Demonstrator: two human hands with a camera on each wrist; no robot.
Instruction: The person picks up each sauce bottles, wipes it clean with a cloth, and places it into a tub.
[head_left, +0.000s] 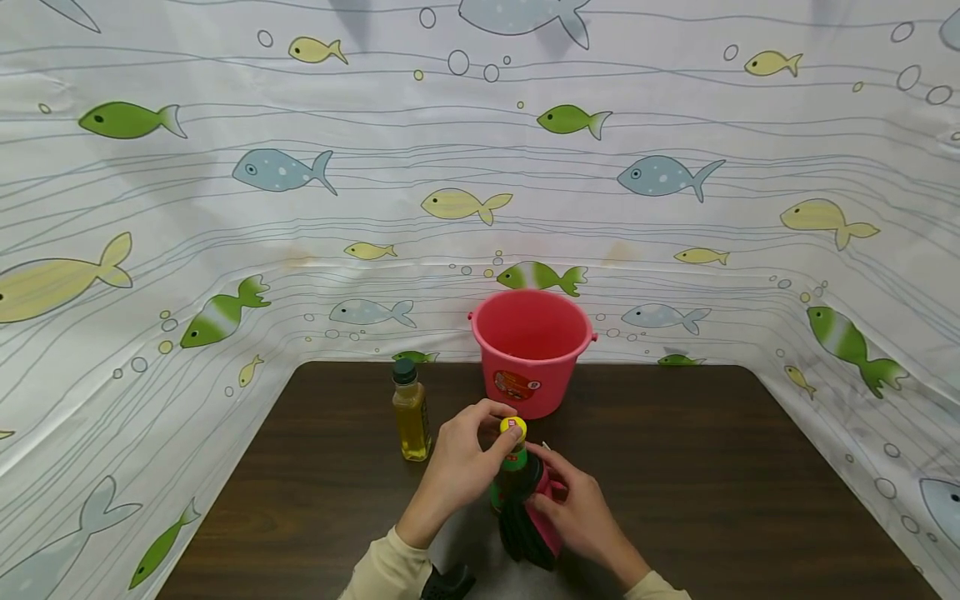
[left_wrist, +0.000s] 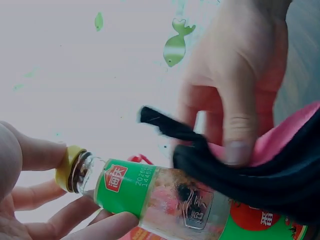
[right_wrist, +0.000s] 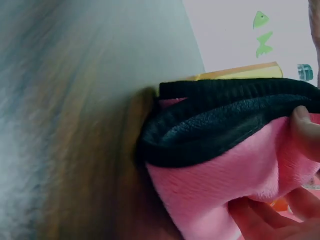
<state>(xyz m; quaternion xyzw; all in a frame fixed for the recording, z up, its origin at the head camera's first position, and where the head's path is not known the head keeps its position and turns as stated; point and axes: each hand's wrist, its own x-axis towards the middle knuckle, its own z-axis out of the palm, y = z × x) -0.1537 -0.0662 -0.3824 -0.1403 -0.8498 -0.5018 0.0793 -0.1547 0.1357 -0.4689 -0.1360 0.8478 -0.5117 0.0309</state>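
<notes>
The left hand [head_left: 461, 461] pinches the yellow cap [head_left: 511, 424], seemingly to steady the upright bottle [left_wrist: 170, 197]; the right hand [head_left: 583, 510] grips the pink-and-black cloth [right_wrist: 235, 172] close along its side, over the worktop [head_left: 690, 475], before the pink bucket [head_left: 534, 387].

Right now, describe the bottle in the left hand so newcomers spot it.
On the dark table, find the pink bucket; nearer the person, the left hand grips this bottle. Its yellow cap and green labels set it apart from the dark-capped bottle.
</notes>
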